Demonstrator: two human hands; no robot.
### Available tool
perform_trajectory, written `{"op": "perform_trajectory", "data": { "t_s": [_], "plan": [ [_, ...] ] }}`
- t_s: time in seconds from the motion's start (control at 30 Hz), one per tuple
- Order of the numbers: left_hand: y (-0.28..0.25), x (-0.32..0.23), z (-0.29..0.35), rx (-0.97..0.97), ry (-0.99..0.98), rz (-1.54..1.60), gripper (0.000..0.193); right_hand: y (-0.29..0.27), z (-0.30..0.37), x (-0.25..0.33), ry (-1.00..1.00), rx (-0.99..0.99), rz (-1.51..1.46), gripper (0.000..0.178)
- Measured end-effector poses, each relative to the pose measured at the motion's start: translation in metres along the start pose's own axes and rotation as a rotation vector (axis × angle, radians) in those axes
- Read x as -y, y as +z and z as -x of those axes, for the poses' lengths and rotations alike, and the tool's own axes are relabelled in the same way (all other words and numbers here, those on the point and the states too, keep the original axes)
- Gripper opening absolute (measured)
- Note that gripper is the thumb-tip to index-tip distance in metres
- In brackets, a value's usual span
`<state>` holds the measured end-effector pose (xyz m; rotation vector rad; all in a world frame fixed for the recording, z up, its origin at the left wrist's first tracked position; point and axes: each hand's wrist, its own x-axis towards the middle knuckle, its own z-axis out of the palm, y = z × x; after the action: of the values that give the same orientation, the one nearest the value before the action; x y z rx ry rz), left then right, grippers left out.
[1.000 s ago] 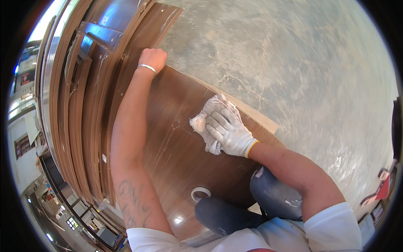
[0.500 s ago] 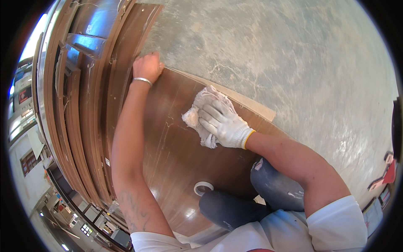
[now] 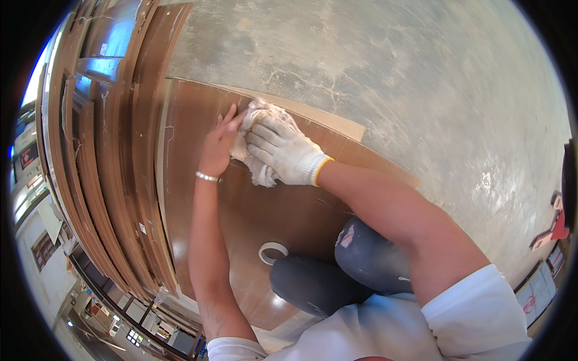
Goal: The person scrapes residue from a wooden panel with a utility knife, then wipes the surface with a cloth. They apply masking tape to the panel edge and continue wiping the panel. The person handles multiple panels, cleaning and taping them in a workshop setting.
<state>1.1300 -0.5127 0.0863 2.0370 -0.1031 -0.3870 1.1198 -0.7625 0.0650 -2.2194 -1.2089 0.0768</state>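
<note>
A dark brown wood-grain panel lies flat in front of my knees. My right hand, in a white knit glove with a yellow cuff edge, presses a bunched whitish rag onto it near the far edge. The gloved fingers lie over the rag, which bulges out around them. My left hand, bare with a silvery bracelet at the wrist, is at the rag's left side. Its fingers are stretched out and its fingertips reach the rag's edge; whether they grip any cloth is hard to see.
Several brown panels stand on edge along the left. A white ring like a tape roll rests on the panel by my knee. A thin tan board edge shows beneath the far side. Grey concrete floor lies beyond; a red-and-pink object is at far right.
My left hand has let go of the panel's far left corner and come over to the rag. My right hand has slid the rag leftward and toward the far edge. The view has shifted.
</note>
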Motion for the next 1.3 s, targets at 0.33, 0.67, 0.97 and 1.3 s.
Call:
{"op": "perform_trajectory", "data": {
  "t_s": [0.33, 0.67, 0.97, 1.3],
  "plan": [
    [0.054, 0.090, 0.155, -0.580, -0.463, -0.885, 0.060, 0.022, 0.006, 0.017, 0.219, -0.079, 0.093, 0.056],
    [0.062, 0.090, 0.152, -0.672, -0.359, -0.937, 0.059, -0.108, 0.311, 0.030, 0.535, 0.096, 0.144, 0.046],
    [0.053, 0.081, 0.171, -0.576, -0.253, -0.874, 0.062, -0.155, 0.336, 0.042, 1.216, -0.631, -0.529, 0.045],
    [0.054, 0.063, 0.171, -0.596, -0.294, -0.837, 0.066, 0.006, 0.033, -0.002, 0.232, 0.031, 0.299, 0.059]
  ]
}}
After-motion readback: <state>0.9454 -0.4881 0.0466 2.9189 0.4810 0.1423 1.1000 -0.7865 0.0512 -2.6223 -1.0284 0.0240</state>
